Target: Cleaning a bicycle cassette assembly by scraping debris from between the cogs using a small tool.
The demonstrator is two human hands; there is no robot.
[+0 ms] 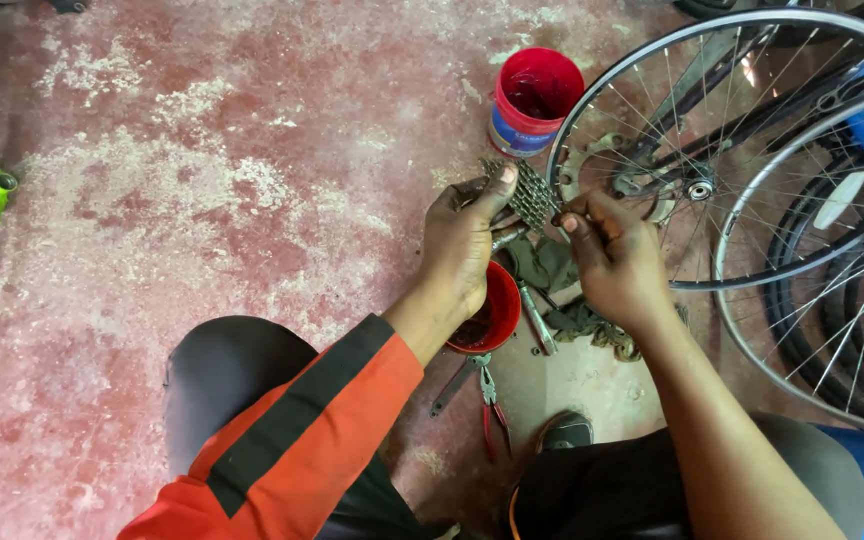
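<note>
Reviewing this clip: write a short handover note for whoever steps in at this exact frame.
Left hand: grips the sprocket cluster, thumb on top.
Right hand: fingertips pinched at the cluster's right edge.
Around: a red cup under the left wrist, red-handled pliers and a dirty rag on the floor, a red bucket ahead, bicycle wheels to the right.
Done: the cluster is off the wheel, in hand.
Left: cannot tell.

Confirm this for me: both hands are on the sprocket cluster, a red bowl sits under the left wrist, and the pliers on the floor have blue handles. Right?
Not quite. The head view shows the pliers with red handles, not blue. The rest holds: left hand and right hand are both on the sprocket cluster, and the red bowl sits under the left wrist.
</note>
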